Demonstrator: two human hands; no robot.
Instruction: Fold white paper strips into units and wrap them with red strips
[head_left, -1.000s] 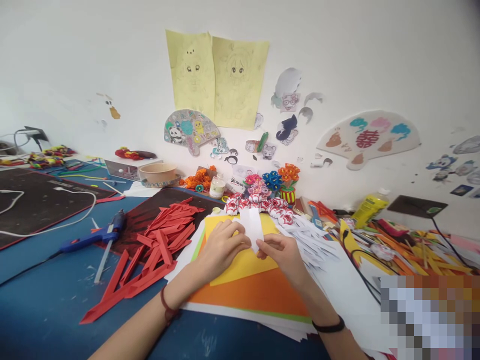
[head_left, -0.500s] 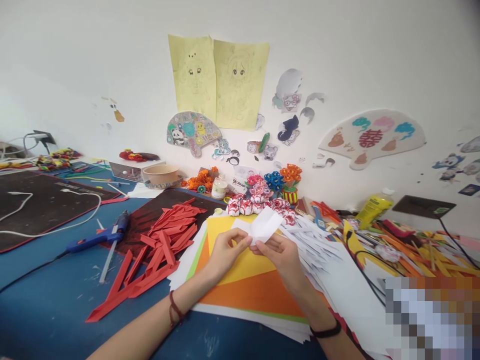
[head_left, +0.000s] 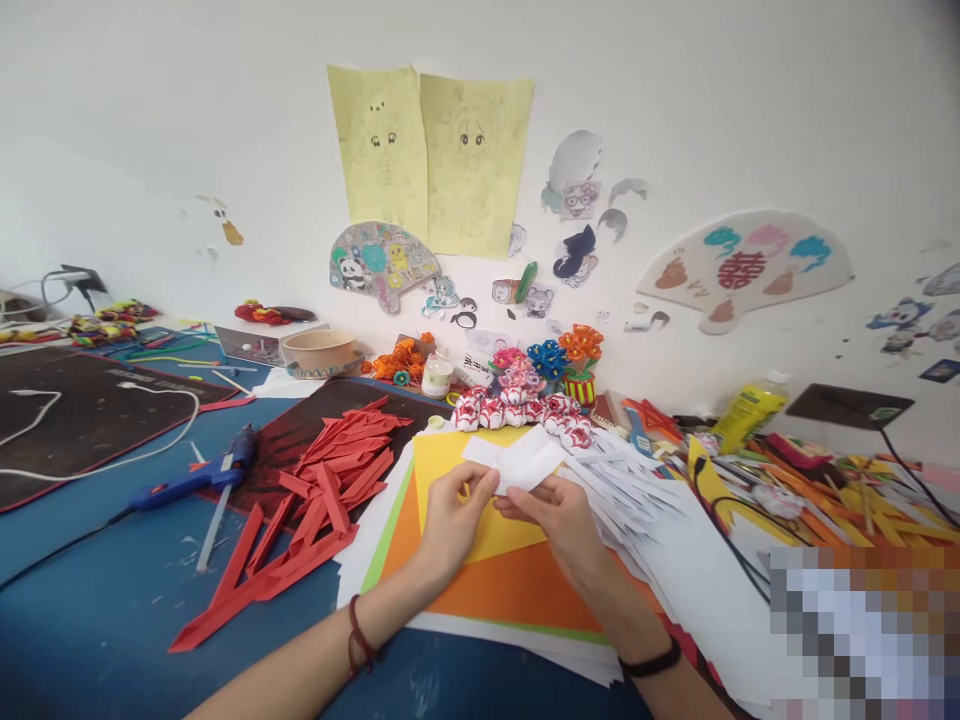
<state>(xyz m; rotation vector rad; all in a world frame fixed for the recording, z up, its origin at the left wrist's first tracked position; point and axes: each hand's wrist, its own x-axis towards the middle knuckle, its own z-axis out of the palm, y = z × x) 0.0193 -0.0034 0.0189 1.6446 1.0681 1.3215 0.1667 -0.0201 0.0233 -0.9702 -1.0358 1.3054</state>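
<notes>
Between my two hands I hold a small piece of white paper (head_left: pixel 531 460) with a crease across it, raised over a stack of coloured sheets. My left hand (head_left: pixel 463 505) pinches its left end between thumb and fingers. On the right, my right hand (head_left: pixel 556 515) grips the lower edge, thumb in front and fingers behind. Below lie a yellow sheet (head_left: pixel 439 450) and an orange sheet (head_left: pixel 517 585). A pile of folded white paper strips (head_left: pixel 630 500) lies just right of my right hand. Folded red paper strips (head_left: pixel 330 490) are heaped to the left.
A blue glue gun (head_left: pixel 195 475) rests on the blue table at left, its cord trailing. Red-and-white folded balls (head_left: pixel 517 408) and paper flowers (head_left: pixel 547 360) stand at the back. A yellow bottle (head_left: pixel 750 415) and black cables (head_left: pixel 720 525) are at right, among coloured scraps.
The white paper has come down and tilted flatter, its upper right part lower than before. My left hand has shifted slightly; both hands keep their hold.
</notes>
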